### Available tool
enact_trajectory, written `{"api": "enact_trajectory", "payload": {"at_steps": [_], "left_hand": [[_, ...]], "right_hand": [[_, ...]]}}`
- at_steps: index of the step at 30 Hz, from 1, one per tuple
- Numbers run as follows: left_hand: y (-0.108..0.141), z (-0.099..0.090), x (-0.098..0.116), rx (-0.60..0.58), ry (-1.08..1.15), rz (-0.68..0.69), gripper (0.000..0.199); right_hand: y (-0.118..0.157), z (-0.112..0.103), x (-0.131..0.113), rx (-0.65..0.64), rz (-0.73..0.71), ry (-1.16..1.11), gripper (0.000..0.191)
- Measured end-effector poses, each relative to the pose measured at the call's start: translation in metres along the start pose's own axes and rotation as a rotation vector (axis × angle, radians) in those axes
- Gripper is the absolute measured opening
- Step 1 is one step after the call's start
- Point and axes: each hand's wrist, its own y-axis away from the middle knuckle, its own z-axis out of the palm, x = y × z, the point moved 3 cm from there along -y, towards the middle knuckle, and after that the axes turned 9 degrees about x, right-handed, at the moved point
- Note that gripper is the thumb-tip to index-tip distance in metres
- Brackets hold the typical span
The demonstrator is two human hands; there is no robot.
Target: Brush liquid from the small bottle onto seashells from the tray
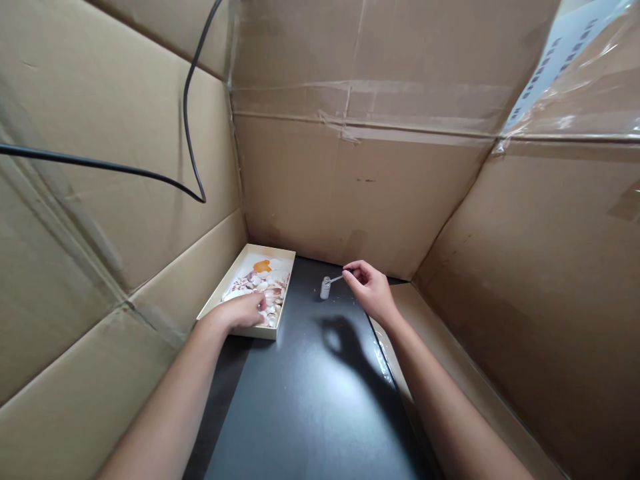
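Observation:
A shallow cream box (281, 319) at the back left of the dark table holds shells, white material and an orange piece (261, 267). My left hand (247, 311) reaches over its front edge with the fingers bent among the shells; whether they grip one is hidden. To the right of the box, a small clear bottle (325, 289) with whitish contents stands on the table. My right hand (367, 285) pinches a thin, pale stick (337, 278), whose far end is at the bottle's mouth.
Small white specks lie around the bottle on the dark table (300, 400). Cardboard walls (360, 187) rise at the back and both sides. A black cable (186, 113) hangs at the upper left. Clear tape shows along the table's right edge.

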Motion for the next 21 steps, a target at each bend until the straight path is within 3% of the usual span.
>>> {"api": "enact_trajectory", "payload": {"at_steps": [4, 8, 10, 13, 16, 18, 21], "left_hand": [[-0.003, -0.004, 0.000, 0.004, -0.015, 0.022, 0.023], [0.002, -0.020, 0.002, 0.174, 0.053, 0.053, 0.009], [0.006, -0.026, 0.012, 0.259, 0.192, 0.097, 0.011], [0.015, -0.024, 0.043, 0.337, 0.561, 0.231, 0.014], [0.020, -0.006, 0.077, 0.386, 1.001, 0.251, 0.006], [0.020, 0.015, 0.092, 0.340, 1.398, 0.179, 0.006], [0.018, 0.046, 0.104, 0.134, 1.835, 0.046, 0.012]], "right_hand": [[0.000, -0.001, 0.001, 0.007, 0.001, -0.007, 0.024], [0.000, -0.001, 0.003, 0.010, 0.001, -0.001, 0.023], [-0.001, -0.001, 0.003, 0.011, 0.001, -0.005, 0.023], [-0.003, -0.001, 0.001, 0.012, 0.012, -0.028, 0.024], [-0.003, -0.003, 0.000, 0.010, 0.055, -0.088, 0.026], [0.004, -0.004, 0.001, 0.019, 0.094, -0.146, 0.027], [0.025, -0.004, 0.003, 0.074, 0.125, -0.230, 0.026]]}}
